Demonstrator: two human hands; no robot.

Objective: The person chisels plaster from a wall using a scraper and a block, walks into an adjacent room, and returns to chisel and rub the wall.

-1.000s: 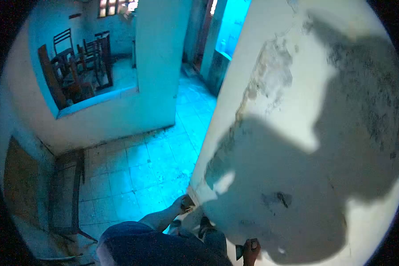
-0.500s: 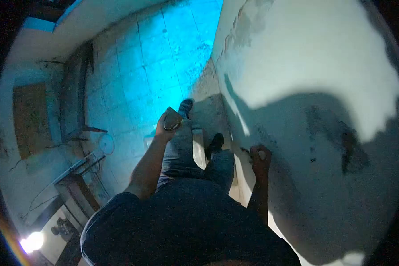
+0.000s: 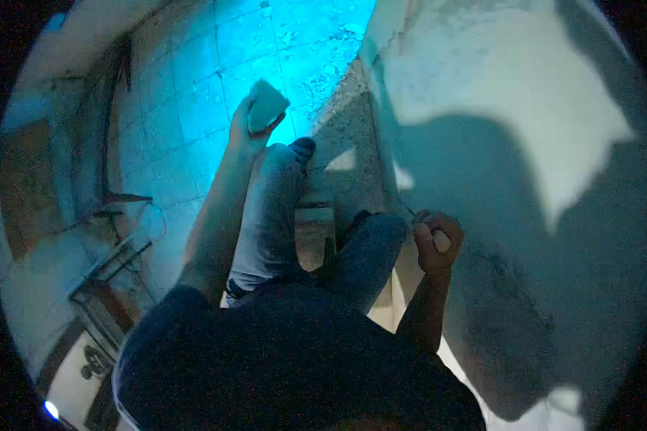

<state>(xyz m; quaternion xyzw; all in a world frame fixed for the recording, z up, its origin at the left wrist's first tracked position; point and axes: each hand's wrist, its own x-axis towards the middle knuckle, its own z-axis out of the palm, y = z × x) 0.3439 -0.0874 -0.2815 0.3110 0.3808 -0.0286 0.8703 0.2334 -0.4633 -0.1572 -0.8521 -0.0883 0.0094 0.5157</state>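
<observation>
In the head view, the left hand (image 3: 246,131) holds one flat, four-sided slab (image 3: 267,105) out in front of the body, above the tiled floor (image 3: 194,108). The slab's broad face is turned toward the camera; its longer edge lies on the left, running nearly up and down the view, and the piece narrows toward the right. Its height and width look close to alike, so a firm long axis cannot be told. The left hand is partly open, spread around the slab's lower and left edges, gripping it from beneath.

The right hand (image 3: 436,248) is closed in a fist around a small hand tool, whose pale rounded handle (image 3: 442,242) seems to show at the fist. A thin, dark blade (image 3: 406,207), seen almost edge-on, juts from the fist toward the upper left, pointing at the base of the plastered wall (image 3: 503,93). Whether it touches the wall cannot be told.

Counted, there are two hands, one slab and one tool. Two jeans-clad legs (image 3: 269,223) are bent below the dark shirt (image 3: 287,359), and two dark shoes (image 3: 304,148) show beyond the knees. One box-like object (image 3: 314,215) lies between the legs.
</observation>
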